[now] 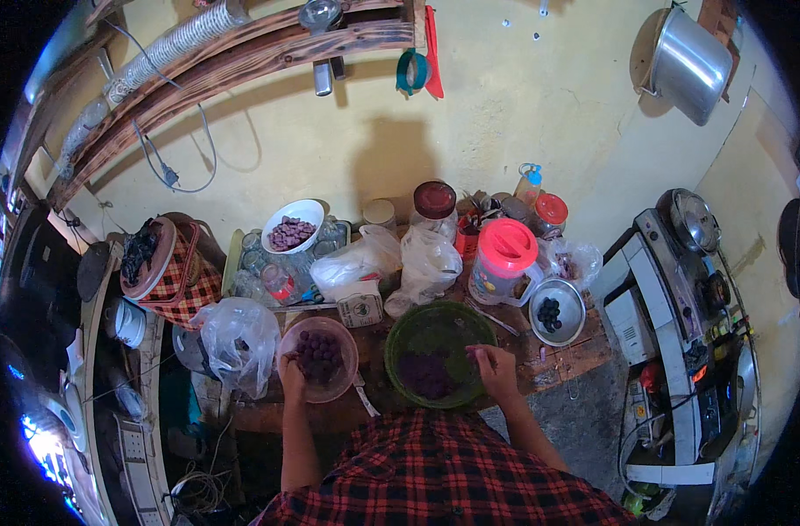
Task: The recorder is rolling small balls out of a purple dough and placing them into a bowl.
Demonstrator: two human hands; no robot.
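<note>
My left hand [293, 373] grips the left rim of a pink plastic bowl [349, 381], which holds several round purple balls [318, 352]. To the right stands a wide green basin [449, 322] with a mass of crumbly purple dough [429, 375] in its lower part. Over the basin's right rim, my right hand [497, 369] pinches a small purple piece [471, 352] between the fingertips; fingers hide part of it. A knife [364, 396] lies between bowl and basin. Beyond my right hand, a metal bowl [576, 329] contains dark round balls [549, 314].
A pitcher with a pink lid [507, 243] stands behind the basin. Plastic bags [429, 260] and a paper packet [359, 306] crowd the back. A white bowl [316, 214] of purple pieces rests on glassware. A bagged item [239, 342] sits left; a stove [670, 263] stands right.
</note>
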